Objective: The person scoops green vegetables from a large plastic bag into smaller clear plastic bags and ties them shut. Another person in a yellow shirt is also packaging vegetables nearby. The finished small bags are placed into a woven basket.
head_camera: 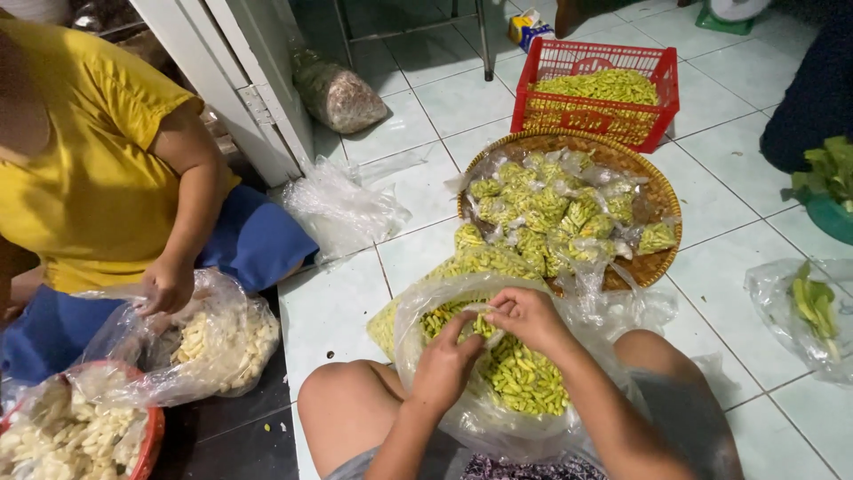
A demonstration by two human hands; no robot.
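Left hand: the left hand [444, 363] was down over the big clear bag [498, 418] in the lap, fingers curled together and pinching at a small clear bag [480, 322]; whether it had a firm clamp on it, I couldn't tell.
Right hand: the right hand [526, 316] sat just beside the left, fingertips bunched and pressed onto the same small bag from the far side.
Small bag: held between both hands, right above the open mouth of the big bag.
Big bag: it rested between the person's knees on the tiled floor [426, 107], packed with small green chillies [524, 378].
Woven tray: the round woven tray [662, 191] lay on the floor just beyond the hands, heaped with filled little packets of chillies [542, 209].
Red crate: a red plastic crate [657, 71] stood behind the tray, touching its far edge, with loose green chillies inside.
Co-worker: at the left edge of the floor, a person in a yellow shirt [80, 169] had a hand [164, 286] on a clear bag of pale peeled cloves [222, 342].
Red basin: a red basin [153, 436] at the near left corner held more pale cloves in plastic.
Right edge: leafy greens [813, 302] lay in a clear bag on the floor, well apart from the hands.
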